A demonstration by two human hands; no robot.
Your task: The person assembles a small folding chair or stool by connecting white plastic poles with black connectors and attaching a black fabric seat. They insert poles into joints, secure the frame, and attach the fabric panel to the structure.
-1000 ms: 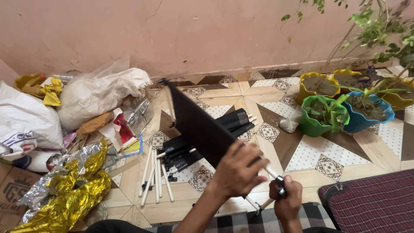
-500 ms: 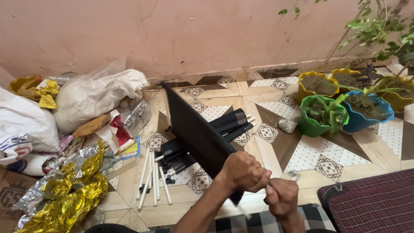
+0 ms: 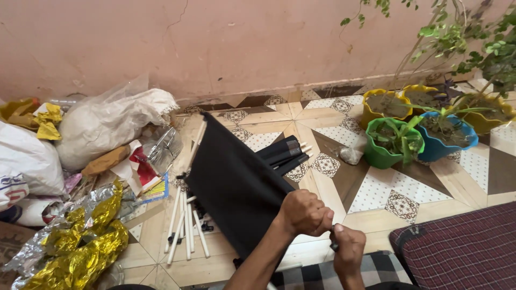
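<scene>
Nearest the camera, both hands met low in the middle of the scene, working at one corner of a black fabric panel (image 3: 236, 182). The left hand (image 3: 304, 212) was curled into a tight fist over the panel's near edge, pinching the cloth so it stayed taut and raised off the floor, while the right hand (image 3: 348, 249), just beside it and a little nearer, was closed around a small dark piece at the same corner; what that piece was could not be told, since the fingers hid most of it. Held this way, the panel slanted up and away to the left, its far edge stiffened by a pale rod, which suggested the cloth was stretched over a frame. A dark checked cushion (image 3: 462, 249) lay at the near right, apart from the work. Under and to the left of the panel, white rods (image 3: 185, 228) lay loose in a rough bundle on the patterned tile floor (image 3: 376, 185), within easy reach. Crumpled gold foil (image 3: 80, 252) sat at the near left. Farther back, more black panels (image 3: 282, 153) lay stacked on the tiles, just behind the held one. At the far left, white sacks (image 3: 102, 126) leaned against the pink wall (image 3: 242, 48), and at the far right, yellow, green and blue plant pots (image 3: 424, 123) clustered well clear of the hands.
</scene>
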